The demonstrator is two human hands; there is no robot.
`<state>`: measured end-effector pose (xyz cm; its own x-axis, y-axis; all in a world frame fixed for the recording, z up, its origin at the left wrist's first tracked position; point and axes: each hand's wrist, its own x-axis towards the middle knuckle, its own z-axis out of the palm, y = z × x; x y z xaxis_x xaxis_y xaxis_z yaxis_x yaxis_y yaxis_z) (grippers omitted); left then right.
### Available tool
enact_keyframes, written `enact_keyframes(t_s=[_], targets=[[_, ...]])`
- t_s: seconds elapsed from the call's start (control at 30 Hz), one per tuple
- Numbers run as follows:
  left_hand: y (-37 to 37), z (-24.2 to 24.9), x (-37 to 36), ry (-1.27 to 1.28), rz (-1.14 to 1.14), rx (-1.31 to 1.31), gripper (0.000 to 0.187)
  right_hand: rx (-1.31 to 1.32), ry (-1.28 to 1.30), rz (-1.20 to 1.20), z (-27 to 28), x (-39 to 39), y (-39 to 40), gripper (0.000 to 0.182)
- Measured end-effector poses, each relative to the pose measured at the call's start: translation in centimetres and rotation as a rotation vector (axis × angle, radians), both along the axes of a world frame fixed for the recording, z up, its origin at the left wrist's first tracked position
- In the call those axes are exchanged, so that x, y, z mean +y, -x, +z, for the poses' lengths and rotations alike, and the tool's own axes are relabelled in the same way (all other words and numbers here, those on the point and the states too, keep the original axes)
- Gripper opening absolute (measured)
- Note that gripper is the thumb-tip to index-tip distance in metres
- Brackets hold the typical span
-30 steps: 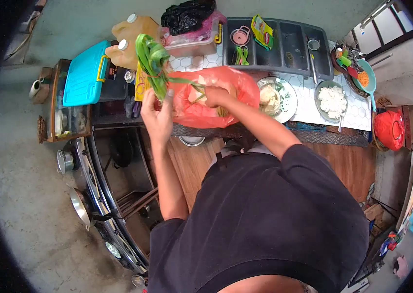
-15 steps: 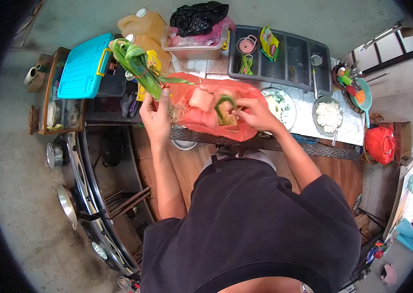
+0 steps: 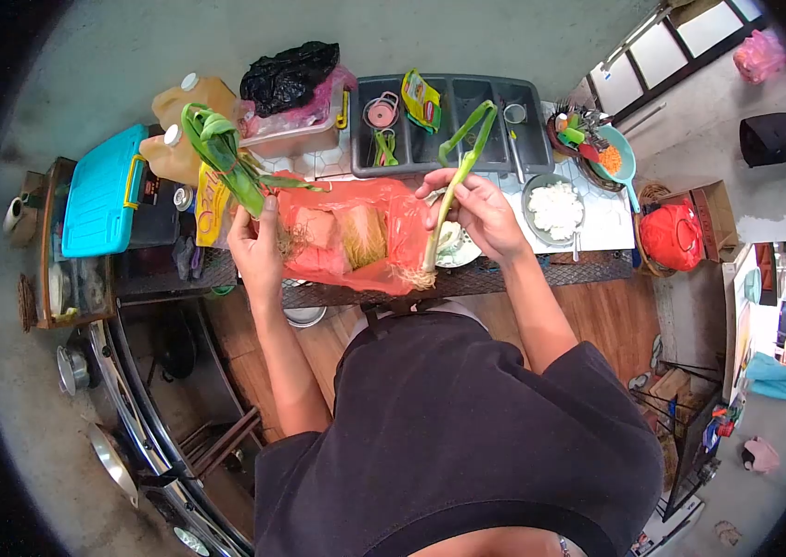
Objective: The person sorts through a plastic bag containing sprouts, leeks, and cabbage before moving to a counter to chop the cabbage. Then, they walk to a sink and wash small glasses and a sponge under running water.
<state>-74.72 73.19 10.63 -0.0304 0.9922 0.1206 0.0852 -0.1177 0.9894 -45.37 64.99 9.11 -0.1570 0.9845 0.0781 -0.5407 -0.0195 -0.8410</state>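
My left hand (image 3: 256, 249) is closed round a folded bundle of green onions (image 3: 224, 153), its leaves up and its stringy roots below, at the left of the red plastic bag. A single green onion (image 3: 449, 204) is pinched in my right hand (image 3: 486, 212), leaf end folded over at the top and pale roots hanging at the bag's right edge. The opened red bag (image 3: 356, 193) lies on the counter between my hands. On it are pale pinkish blocks (image 3: 315, 227) and a yellowish-green wrapped piece (image 3: 364, 238).
Behind the bag stand a dark divided tray (image 3: 476, 93), a plastic tub (image 3: 295, 139) and yellow jugs (image 3: 170, 156). A turquoise box (image 3: 100, 200) is at the left. A bowl of chopped white pieces (image 3: 556, 210) and a basket with a red bag (image 3: 671, 234) are at the right.
My right hand has moved right, away from the blocks, and now holds one green onion upright. The bundle stays in my left hand. The whole view has shifted and turned.
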Motion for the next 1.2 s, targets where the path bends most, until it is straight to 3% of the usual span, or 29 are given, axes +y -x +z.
enact_keyframes(t_s=[0.13,0.17,0.33,0.43,0.53,0.63,0.7,0.73,0.8,0.83,0.87,0.9,0.97,1.0,1.2], targets=[[-0.3,0.2,-0.3,-0.020,0.021,-0.023,0.021,0.156,-0.036,0.042,0.2,-0.2,-1.1,0.041],[0.4,-0.3,0.0,-0.106,0.041,0.094,0.021,0.127,-0.048,0.039,0.1,-0.1,-1.7,0.042],[0.7,1.8,-1.7,-0.409,0.243,0.662,0.022,-0.300,0.137,-0.077,1.1,-2.2,-6.6,0.036],[0.5,2.6,-2.5,-0.409,0.265,0.619,0.021,-0.418,0.266,-0.070,-2.1,-3.1,-8.7,0.035],[-0.4,3.6,-3.1,-0.438,0.281,0.588,0.020,-0.631,0.477,-0.018,-8.8,-3.1,-9.7,0.029],[-1.5,4.1,-3.4,-0.487,0.243,0.492,0.022,-0.698,0.683,-0.011,-15.5,-2.1,-9.0,0.023],[-2.6,4.3,-3.9,-0.244,0.192,0.019,0.021,-0.721,0.753,-0.024,-19.4,-0.9,-8.4,0.021],[-2.7,4.1,-3.9,-0.245,0.192,0.024,0.021,-0.802,0.757,-0.081,-21.5,-0.3,-8.2,0.020],[-2.7,3.1,-4.0,-0.122,0.024,-0.239,0.021,-0.878,0.756,-0.133,-24.4,0.0,-8.1,0.019],[-3.3,2.9,-4.2,0.006,0.021,-0.373,0.019,-1.141,0.636,-0.260,-25.5,0.3,-8.1,0.020],[-3.9,2.3,-4.3,0.071,0.007,-0.466,0.026,-1.392,0.492,-0.385,-26.1,0.9,-7.9,0.022],[-4.4,2.9,-4.8,0.136,-0.098,-0.422,0.035,-1.327,0.546,-0.391,-25.6,1.2,-7.8,0.027],[-5.9,2.5,-5.3,0.265,-0.178,-0.674,0.039,-1.433,0.504,-0.297,-24.9,1.1,-7.4,0.029],[-6.4,2.1,-5.5,0.268,-0.201,-0.593,0.044,-1.476,0.533,-0.227,-24.5,1.0,-7.2,0.030],[-7.8,0.8,-6.0,0.365,-0.317,-0.758,0.052,-1.689,0.641,0.105,-23.0,0.5,-6.9,0.039]])
